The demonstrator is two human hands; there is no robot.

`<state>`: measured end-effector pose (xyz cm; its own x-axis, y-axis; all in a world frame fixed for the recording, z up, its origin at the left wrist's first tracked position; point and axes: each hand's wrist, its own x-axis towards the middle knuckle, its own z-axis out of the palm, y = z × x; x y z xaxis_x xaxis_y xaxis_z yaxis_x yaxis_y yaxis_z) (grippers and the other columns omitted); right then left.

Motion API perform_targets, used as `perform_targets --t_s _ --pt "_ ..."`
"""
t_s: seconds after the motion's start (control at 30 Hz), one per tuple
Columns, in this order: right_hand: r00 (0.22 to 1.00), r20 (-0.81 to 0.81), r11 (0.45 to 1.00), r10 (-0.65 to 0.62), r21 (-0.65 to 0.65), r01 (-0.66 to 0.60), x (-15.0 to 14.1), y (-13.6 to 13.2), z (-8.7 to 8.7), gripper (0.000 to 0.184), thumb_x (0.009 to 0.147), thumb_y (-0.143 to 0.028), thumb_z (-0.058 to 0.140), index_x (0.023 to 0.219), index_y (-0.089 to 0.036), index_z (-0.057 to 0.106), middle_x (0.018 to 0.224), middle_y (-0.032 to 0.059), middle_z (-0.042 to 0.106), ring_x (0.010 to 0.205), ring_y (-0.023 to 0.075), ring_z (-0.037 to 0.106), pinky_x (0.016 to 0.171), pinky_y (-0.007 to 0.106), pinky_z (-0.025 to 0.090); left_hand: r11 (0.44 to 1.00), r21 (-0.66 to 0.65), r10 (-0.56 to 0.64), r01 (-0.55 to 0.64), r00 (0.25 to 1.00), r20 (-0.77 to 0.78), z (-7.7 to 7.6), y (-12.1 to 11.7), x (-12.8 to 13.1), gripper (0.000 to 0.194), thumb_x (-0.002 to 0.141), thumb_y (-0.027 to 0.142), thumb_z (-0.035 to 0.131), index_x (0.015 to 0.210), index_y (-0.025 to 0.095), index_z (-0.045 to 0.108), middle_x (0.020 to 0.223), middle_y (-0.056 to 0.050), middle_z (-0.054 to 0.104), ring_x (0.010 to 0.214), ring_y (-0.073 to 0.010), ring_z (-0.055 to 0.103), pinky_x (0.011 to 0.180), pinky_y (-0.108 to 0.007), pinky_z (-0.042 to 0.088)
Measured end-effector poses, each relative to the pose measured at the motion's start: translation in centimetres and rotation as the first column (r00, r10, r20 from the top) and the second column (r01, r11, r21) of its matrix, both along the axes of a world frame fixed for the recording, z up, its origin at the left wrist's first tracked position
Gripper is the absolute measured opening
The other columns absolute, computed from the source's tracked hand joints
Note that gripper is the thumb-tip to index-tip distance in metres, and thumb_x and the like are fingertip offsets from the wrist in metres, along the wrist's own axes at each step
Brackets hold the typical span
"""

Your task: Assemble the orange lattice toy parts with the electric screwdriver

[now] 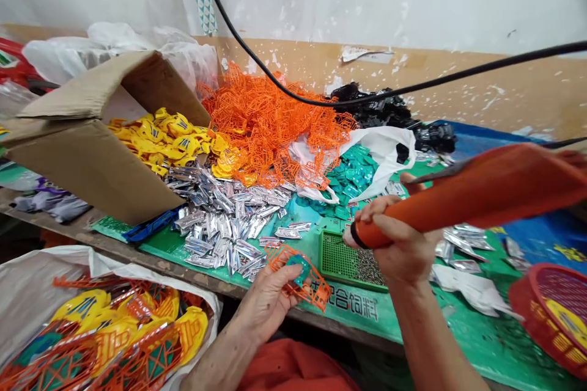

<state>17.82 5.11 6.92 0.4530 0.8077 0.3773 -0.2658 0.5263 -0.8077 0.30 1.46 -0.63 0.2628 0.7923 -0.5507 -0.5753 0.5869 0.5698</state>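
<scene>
My left hand [275, 287] pinches an orange plastic lattice frame [316, 293] with a teal green piece [300, 269] against it, near the table's front edge. In my right hand [403, 244] is an orange-red cylindrical power screwdriver [440, 201], held almost level and slightly blurred. Its black-ringed end points left, above a green perforated tray [337, 256] with small screws [369, 266] at its right side. Silver printed pieces [224, 226] lie in a pile beyond my left hand. Behind the tray, more teal green pieces [353, 171] spill from a white plastic bag [389, 146].
A tilted cardboard box [87, 165] holds yellow parts [178, 140]. Orange frames [261, 116] and black parts [380, 107] are heaped at the wall. A black cable [275, 82] hangs across. A white sack [27, 275] of assembled pieces stands lower left, a red basket [527, 299] right.
</scene>
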Motion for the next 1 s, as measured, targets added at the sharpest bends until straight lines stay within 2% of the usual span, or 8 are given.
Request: perform_targets --t_s 0.13,0.37,0.57,0.77,1.0 --pt "0.992 0.029 0.99 -0.121 -0.067 0.123 1.1 2.3 -1.5 0.02 0.055 -0.014 0.072 0.071 -0.018 0.061 0.055 -0.0051 0.058 0.049 0.0137 0.054 0.054 0.032 0.05 1.0 -0.01 -0.005 0.005 1.0 -0.028 0.0 0.1 0.1 0.028 0.063 0.015 0.079 0.088 0.02 0.067 0.087 -0.001 0.071 0.067 -0.0134 0.066 0.067 -0.027 0.054" --pt "0.99 0.072 0.984 -0.125 -0.116 0.133 0.8 3.2 -3.7 0.011 0.055 -0.016 0.073 0.059 -0.016 0.062 0.056 -0.0019 0.059 0.052 0.0148 0.057 0.05 0.03 0.048 0.999 -0.029 -0.015 0.014 0.999 -0.037 -0.1 0.3 0.5 0.024 0.064 0.015 0.078 0.085 0.018 0.068 0.085 -0.002 0.072 0.068 -0.0139 0.066 0.066 -0.027 0.055" --pt "0.991 0.095 0.983 -0.096 -0.146 0.109 0.4 3.3 -3.7 0.008 0.058 -0.017 0.071 0.06 -0.016 0.063 0.058 -0.0012 0.059 0.048 0.0135 0.054 0.043 0.027 0.044 0.999 -0.046 -0.015 0.013 0.999 -0.038 0.1 0.5 0.6 0.026 0.059 0.014 0.081 0.082 0.018 0.068 0.082 0.0 0.071 0.065 -0.0139 0.066 0.064 -0.028 0.056" --pt "0.986 0.129 0.982 -0.107 -0.144 0.125 0.4 3.5 -4.1 0.009 0.059 -0.017 0.071 0.058 -0.016 0.062 0.058 -0.0016 0.058 0.053 0.0133 0.055 0.051 0.028 0.048 0.998 -0.066 -0.015 0.012 0.999 -0.05 0.2 0.5 0.7 0.025 0.061 0.013 0.079 0.083 0.018 0.067 0.085 -0.001 0.072 0.065 -0.0144 0.067 0.066 -0.029 0.057" --pt "0.98 0.154 0.974 -0.122 -0.173 0.148 0.4 3.8 -4.6 0.009 0.058 -0.019 0.071 0.06 -0.017 0.063 0.058 -0.0013 0.058 0.053 0.0139 0.055 0.051 0.029 0.048 0.998 -0.055 -0.015 0.012 0.999 -0.042 -0.4 0.6 0.6 0.024 0.062 0.013 0.079 0.082 0.018 0.067 0.08 -0.001 0.071 0.065 -0.0146 0.067 0.066 -0.03 0.057"
